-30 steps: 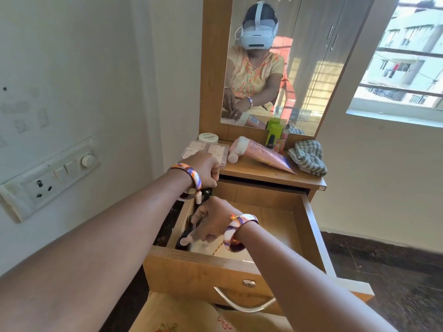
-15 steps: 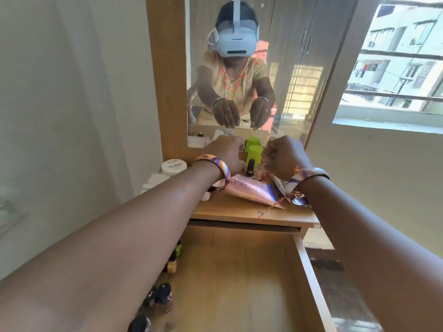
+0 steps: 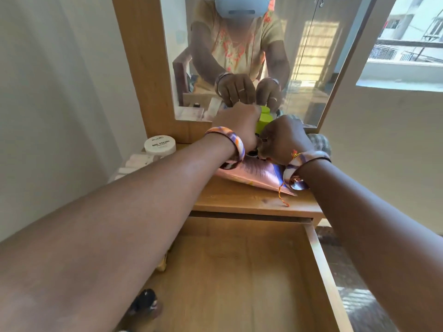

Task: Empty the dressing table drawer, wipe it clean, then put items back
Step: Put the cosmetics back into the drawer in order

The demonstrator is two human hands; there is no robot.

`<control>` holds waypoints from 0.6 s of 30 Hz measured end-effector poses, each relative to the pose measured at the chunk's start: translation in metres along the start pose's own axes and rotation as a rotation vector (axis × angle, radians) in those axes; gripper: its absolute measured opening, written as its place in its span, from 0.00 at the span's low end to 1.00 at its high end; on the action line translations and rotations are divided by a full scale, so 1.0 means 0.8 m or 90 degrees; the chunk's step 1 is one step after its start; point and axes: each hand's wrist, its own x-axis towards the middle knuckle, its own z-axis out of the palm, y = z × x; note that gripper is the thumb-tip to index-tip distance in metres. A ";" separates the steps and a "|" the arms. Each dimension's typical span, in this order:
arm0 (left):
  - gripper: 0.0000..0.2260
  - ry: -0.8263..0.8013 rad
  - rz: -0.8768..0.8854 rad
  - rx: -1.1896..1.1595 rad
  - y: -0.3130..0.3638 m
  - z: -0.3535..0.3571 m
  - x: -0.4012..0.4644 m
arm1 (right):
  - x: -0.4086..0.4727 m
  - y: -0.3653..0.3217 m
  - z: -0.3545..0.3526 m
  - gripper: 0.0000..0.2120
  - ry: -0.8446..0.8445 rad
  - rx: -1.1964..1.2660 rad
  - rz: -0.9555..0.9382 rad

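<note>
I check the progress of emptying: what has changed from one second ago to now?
Both hands left the drawer and rose to the tabletop: the left hand and right hand now meet over small items beside the green bottle. What they grip is hidden. The pink tube, nail polish jar and cloth stayed.

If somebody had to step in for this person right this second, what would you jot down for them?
Left hand and right hand are both up on the dressing table top, close together by the lime green bottle at the mirror; what the fingers hold is hidden.
On the top: pink tube under the wrists, white nail polish jar, checked cloth at right.
The drawer is open and mostly bare; small bottles remain along its left side.
Done: most items out.
Left: take out the last bottles, wipe the drawer, put everything back.
</note>
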 end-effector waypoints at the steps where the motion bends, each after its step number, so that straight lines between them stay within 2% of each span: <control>1: 0.17 -0.002 -0.005 -0.004 0.000 0.001 0.001 | 0.000 0.002 0.002 0.12 0.002 0.008 0.005; 7: 0.15 0.023 -0.033 -0.081 -0.003 -0.003 -0.002 | -0.006 0.001 -0.007 0.16 0.006 0.032 0.023; 13: 0.12 0.146 -0.038 -0.167 -0.012 -0.045 -0.027 | -0.026 -0.023 -0.038 0.20 0.044 0.058 0.016; 16: 0.12 0.143 -0.023 -0.206 -0.011 -0.079 -0.055 | -0.055 -0.051 -0.053 0.19 0.048 0.162 -0.043; 18: 0.15 0.117 -0.019 -0.238 -0.009 -0.100 -0.082 | -0.082 -0.072 -0.055 0.15 0.024 0.275 -0.066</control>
